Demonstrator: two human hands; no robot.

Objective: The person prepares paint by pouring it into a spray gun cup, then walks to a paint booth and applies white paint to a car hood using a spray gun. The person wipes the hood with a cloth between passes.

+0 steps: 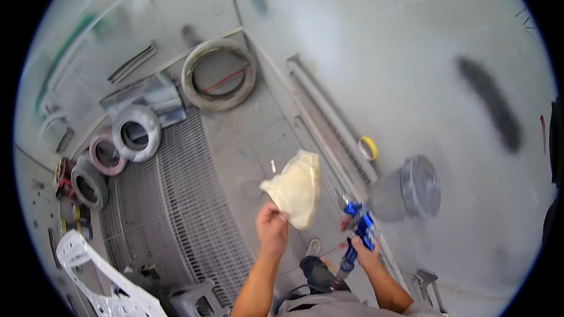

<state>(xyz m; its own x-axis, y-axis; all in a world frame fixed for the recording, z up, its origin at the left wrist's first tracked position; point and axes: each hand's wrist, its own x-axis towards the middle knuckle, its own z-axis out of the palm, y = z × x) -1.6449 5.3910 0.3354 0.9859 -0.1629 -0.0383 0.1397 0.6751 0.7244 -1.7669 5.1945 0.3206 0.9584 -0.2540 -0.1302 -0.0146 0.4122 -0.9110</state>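
My left hand (272,229) pinches the lower edge of a crumpled cream cloth (295,191), which spreads up and to the right above the floor. To the right, my right hand (365,251) is wrapped around the handle of a shiny blue spray gun (365,230). A large grey, cloudy cup (405,191) sits on the gun and leans to the right. From the base of the handle, a hose (337,284) runs down toward my body. Cloth and gun are apart.
Floor grating (182,199) covers the left side. Several tyre-like rings, including a large grey ring (189,76), lie by the far wall. A white vehicle panel (106,276) stands lower left. A yellow tape roll (368,148) is beside a wall rail (329,114); a metal stand (430,285) stands lower right.
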